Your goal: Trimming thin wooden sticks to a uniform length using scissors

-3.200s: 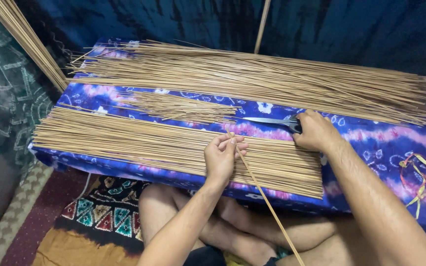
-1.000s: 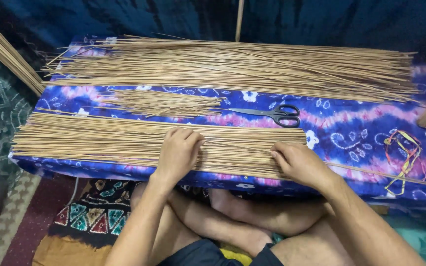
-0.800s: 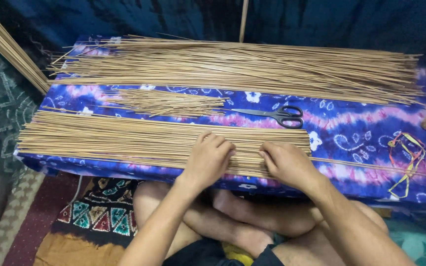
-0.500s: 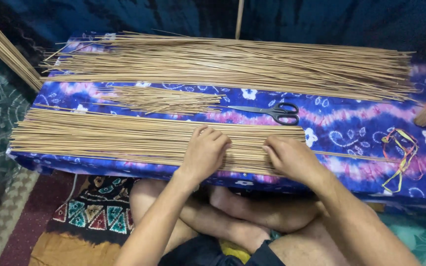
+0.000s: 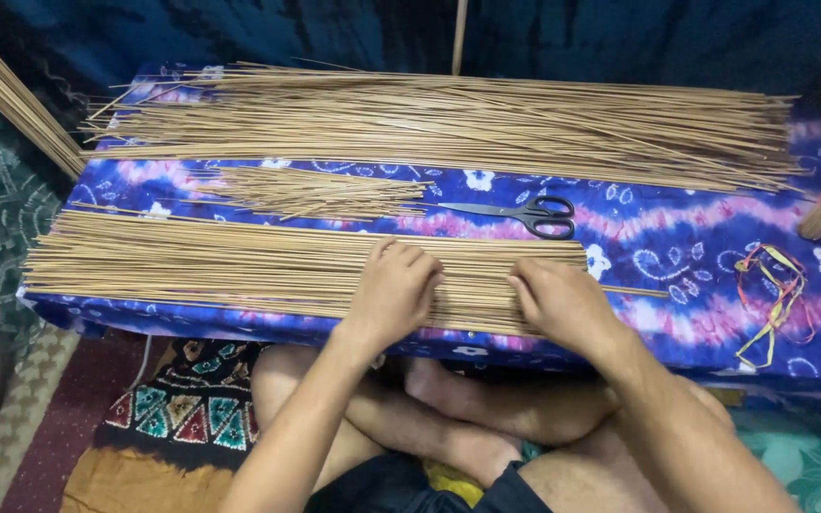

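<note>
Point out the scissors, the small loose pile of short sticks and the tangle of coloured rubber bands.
scissors (image 5: 545,215), head view, on the black handles.
small pile of short sticks (image 5: 311,190), head view, on its middle.
coloured rubber bands (image 5: 773,285), head view, on the tangled loops.

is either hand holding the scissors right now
No, the scissors lie alone on the blue cloth, while the left hand and right hand press on the near sticks.

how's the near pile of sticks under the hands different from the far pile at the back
The near pile lies tidy with squared ends; the far pile is looser, its sticks splayed and crossing. The far pile runs longer across the blue patterned cloth. The left hand and right hand rest on the near pile; nothing touches the far pile. Both are thin tan sticks lying lengthwise.
</note>
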